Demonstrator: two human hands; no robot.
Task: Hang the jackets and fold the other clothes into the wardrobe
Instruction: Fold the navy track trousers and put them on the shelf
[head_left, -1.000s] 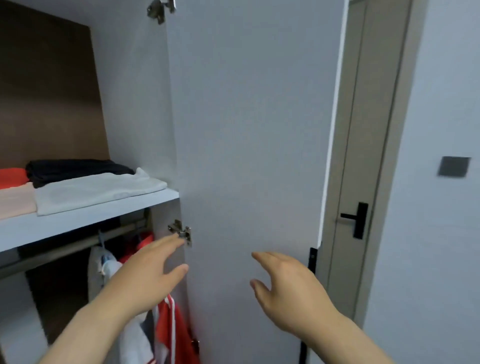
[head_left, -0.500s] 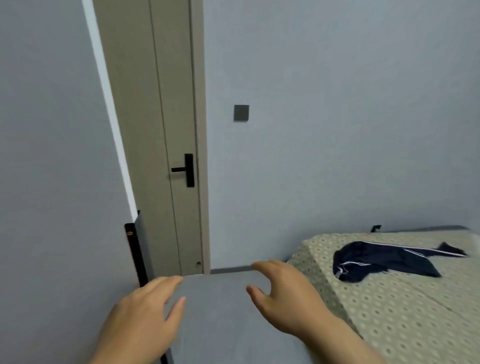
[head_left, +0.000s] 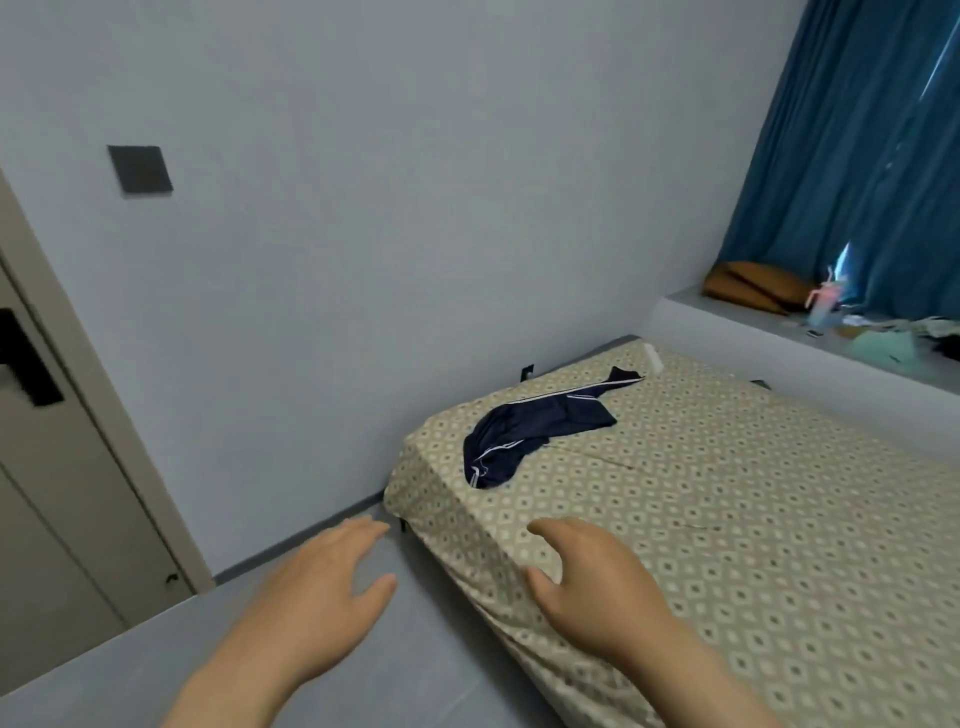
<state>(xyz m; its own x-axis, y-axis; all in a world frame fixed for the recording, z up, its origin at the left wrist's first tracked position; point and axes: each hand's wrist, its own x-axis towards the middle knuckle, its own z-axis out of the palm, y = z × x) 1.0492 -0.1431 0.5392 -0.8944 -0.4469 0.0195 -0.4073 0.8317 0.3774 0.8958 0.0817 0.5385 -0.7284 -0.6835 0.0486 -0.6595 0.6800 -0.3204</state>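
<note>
Both hands (head_left: 317, 597) (head_left: 597, 587) loosely spread, empty

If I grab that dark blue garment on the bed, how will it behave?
Probably floppy: the garment lies crumpled in soft folds on the bed. Likely light, since the cloth looks thin. Its long striped end would probably dangle.

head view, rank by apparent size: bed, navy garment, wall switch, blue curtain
1. bed
2. blue curtain, cut off by the frame edge
3. navy garment
4. wall switch
Apparent size only; their distances from the camera differ.
</note>
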